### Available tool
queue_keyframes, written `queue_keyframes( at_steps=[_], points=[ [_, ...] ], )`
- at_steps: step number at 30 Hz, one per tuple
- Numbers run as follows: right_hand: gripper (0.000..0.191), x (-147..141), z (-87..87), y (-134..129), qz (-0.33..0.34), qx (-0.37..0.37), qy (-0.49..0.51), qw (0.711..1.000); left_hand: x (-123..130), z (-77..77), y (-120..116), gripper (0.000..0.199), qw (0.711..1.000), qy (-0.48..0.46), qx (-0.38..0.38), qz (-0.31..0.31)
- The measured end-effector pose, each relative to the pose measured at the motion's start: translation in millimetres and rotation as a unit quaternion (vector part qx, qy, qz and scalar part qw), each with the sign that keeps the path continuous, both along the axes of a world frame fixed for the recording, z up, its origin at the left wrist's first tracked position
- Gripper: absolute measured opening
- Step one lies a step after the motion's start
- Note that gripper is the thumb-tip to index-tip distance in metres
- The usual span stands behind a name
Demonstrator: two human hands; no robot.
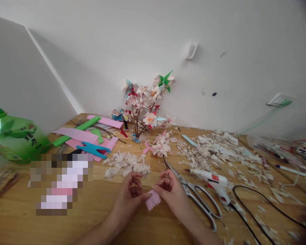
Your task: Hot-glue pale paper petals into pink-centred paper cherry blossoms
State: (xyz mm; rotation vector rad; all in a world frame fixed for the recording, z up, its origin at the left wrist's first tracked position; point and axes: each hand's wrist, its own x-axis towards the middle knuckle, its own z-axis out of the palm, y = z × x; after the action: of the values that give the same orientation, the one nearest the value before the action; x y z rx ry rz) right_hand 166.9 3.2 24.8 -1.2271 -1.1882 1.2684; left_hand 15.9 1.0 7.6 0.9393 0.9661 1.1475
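Between my two hands, low over the table front, is a small pink strip of fringed paper (153, 200), its cut fringe pointing down. My left hand (133, 192) pinches its left end between thumb and finger. At the other end, my right hand (168, 187) pinches the top edge. Just beyond the hands lies a heap of pale petals (129, 164). A handmade flower (162, 146) on a thin stem rests behind my right hand. Close by on the right are large metal scissors (193, 192), partly covered by that hand.
A white glue gun (214, 182) with a black cord lies right of the scissors. Behind stands a bunch of paper flowers (142, 102) in a small clear holder. Scattered petal scraps (219, 149) spread rightward. Pink and green paper strips (79, 134) and a green bottle (17, 136) are left.
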Motion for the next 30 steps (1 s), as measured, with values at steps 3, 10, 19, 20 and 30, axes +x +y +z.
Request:
queue_keyframes(
  at_steps=[3, 10, 19, 20, 30],
  points=[
    [0.03, -0.4, -1.9, 0.6, -0.052, 0.024, 0.0, 0.998, -1.0, -0.7, 2.0, 0.048, 1.0, -0.003, -0.007, 0.019],
    [0.032, -3.2, -7.0, 0.8, -0.113, 0.056, 0.038, 0.991, 2.2, 6.2, 5.4, 0.051, 0.998, -0.028, -0.048, 0.003],
    [0.032, -11.0, -12.6, -4.5, -0.091, 0.068, 0.018, 0.993, 0.0, 12.6, 6.8, 0.062, 0.99, -0.08, -0.101, 0.059],
    [0.03, -10.7, -13.2, -4.9, -0.091, 0.071, 0.009, 0.993, -0.3, 12.0, 6.7, 0.061, 0.989, -0.086, -0.102, 0.059],
    [0.026, -9.7, -14.5, -11.7, -0.087, 0.069, -0.048, 0.993, 1.2, 6.5, 7.3, 0.072, 0.993, -0.042, -0.085, 0.067]
  ],
)
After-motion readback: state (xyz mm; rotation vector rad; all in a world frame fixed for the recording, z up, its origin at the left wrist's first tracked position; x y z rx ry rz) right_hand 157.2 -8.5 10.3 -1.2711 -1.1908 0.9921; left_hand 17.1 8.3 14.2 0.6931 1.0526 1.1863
